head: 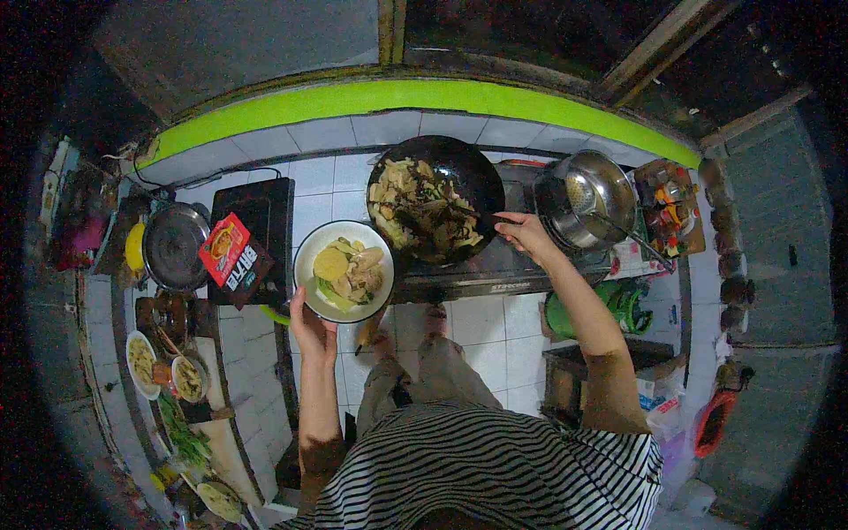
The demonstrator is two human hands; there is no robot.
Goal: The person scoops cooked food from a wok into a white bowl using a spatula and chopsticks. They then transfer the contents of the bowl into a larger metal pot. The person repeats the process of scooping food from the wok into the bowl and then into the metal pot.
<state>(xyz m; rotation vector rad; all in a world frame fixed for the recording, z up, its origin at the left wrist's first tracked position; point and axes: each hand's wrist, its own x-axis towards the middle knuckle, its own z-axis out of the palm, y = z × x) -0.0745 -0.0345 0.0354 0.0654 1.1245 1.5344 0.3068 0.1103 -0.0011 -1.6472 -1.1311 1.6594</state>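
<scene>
My left hand (311,328) grips the near left rim of a white enamel bowl (305,271) with a dark edge. In the bowl are meat pieces, green vegetable and a round yellow slice. The bowl is held just left of and nearer than a black wok (474,169) on the stove. Chopped cabbage-like vegetable and dark pieces (424,205) fill the wok's left and near part. At the wok's right rim my right hand (523,235) has its fingers closed around the handle of a dark utensil (474,213); its far end is lost among the food.
Right of the wok stands a steel pot (596,172) with a ladle (629,232) across it, then a board of condiments (669,209). A red packet (228,248) lies on a black cooktop (255,199) beside a dark pan (175,245). Filled dishes (140,361) line the left counter.
</scene>
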